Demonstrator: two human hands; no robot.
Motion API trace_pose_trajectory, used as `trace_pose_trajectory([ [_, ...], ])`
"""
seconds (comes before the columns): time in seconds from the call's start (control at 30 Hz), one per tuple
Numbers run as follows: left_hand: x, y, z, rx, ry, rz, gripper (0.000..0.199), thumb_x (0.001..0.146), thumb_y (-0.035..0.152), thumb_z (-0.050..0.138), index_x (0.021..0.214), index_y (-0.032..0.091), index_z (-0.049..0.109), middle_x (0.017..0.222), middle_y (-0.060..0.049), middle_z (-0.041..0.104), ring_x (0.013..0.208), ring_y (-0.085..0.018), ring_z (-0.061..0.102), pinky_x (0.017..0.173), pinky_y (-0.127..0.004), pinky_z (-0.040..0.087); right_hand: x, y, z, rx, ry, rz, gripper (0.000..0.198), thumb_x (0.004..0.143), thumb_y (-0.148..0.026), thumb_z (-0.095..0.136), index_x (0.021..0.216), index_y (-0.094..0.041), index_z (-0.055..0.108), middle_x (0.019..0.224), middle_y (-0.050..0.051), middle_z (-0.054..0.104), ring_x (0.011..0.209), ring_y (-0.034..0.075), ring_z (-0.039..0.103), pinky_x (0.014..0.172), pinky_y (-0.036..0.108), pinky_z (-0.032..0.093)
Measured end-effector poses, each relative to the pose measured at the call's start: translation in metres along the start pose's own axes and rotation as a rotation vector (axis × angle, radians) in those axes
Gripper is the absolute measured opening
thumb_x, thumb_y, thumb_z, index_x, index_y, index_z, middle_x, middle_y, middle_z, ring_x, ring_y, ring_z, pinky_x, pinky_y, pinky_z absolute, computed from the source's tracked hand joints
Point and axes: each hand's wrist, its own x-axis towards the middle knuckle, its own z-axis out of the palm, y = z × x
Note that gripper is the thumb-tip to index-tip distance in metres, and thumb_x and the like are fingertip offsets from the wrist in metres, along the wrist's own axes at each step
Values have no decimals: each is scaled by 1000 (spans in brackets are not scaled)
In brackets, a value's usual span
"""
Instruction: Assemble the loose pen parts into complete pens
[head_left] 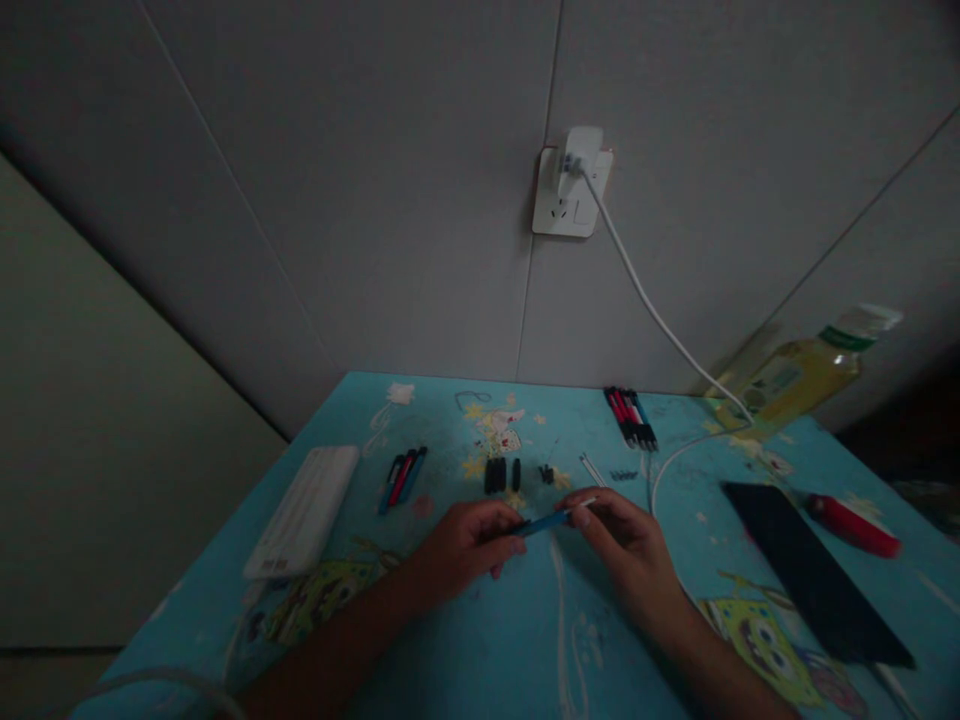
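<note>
My left hand (480, 537) is closed around a blue pen barrel (545, 522), held slanting above the table. At the barrel's right end, my right hand (619, 540) pinches a thin whitish pen refill (587, 502). How far the refill sits in the barrel is hidden by the fingers. Just beyond my hands lie black pen grips (496, 475), small black pen parts (547, 473), two thin refills (592, 468) and a row of little springs (624, 475). Three loose pen barrels (403, 480), blue and red, lie to the left.
Several pens (631, 418) lie side by side near the wall. A white cable runs from the wall socket (562, 215) past a bottle of yellow liquid (802, 375). A white box-like device (304, 512) is at left; a dark flat board (814, 570) and red object (855, 525) at right.
</note>
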Motion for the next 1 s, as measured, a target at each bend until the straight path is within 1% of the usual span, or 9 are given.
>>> trace_pose_trajectory([
  [0.1,1,3,-1,-87,57,18,21,80,26,68,99,19,65,69,3,59,52,-8,52,50,-19,42,3,2,-1,18,87,30,16,85,-39,67,86,-23,69,85,3,68,81,20,62,78,31,46],
  [0.2,0,6,-3,-123,129,44,22,79,26,69,100,19,66,77,-1,66,56,-9,56,52,-20,45,8,4,-4,30,119,80,19,84,-41,68,82,-22,69,78,1,66,75,18,60,73,29,44],
  [0.3,-2,7,-5,-137,177,71,18,79,27,71,95,18,67,75,-1,67,57,-9,58,55,-20,47,12,6,-5,55,63,140,23,85,-42,66,79,-20,69,71,1,65,71,17,58,71,28,43],
  [0.4,-3,5,-6,-163,186,98,17,79,26,72,93,18,67,72,0,65,59,-10,59,57,-20,48,13,10,-3,113,6,193,25,86,-42,65,78,-19,69,66,1,64,67,16,57,70,28,42],
  [0.6,-5,1,-6,-203,158,153,18,80,24,72,95,19,67,71,1,63,60,-10,59,58,-20,48,10,22,4,268,-73,299,26,87,-41,64,79,-17,69,67,1,64,63,13,53,66,27,40],
  [0.73,-6,3,-4,-175,173,141,18,79,24,72,94,17,66,67,2,62,58,-10,59,56,-20,47,10,27,9,335,-88,340,27,86,-40,65,77,-15,68,69,2,64,57,11,49,61,25,38],
  [0.8,-5,4,-3,-133,192,125,18,80,25,71,95,16,66,66,2,61,58,-10,59,56,-20,46,11,27,9,340,-50,332,25,85,-39,67,77,-15,68,69,1,63,57,10,48,60,25,37],
  [0.87,-3,5,-2,-85,214,106,18,82,26,68,97,16,65,66,1,62,59,-11,59,57,-21,46,12,26,5,300,23,288,22,85,-37,67,78,-16,67,66,-1,60,59,11,49,61,24,37],
  [1.0,1,5,-4,-44,275,84,19,86,29,64,98,15,62,67,0,63,58,-10,58,56,-22,46,17,24,-13,215,262,171,20,87,-38,64,84,-18,66,67,-1,58,65,12,51,65,24,39],
])
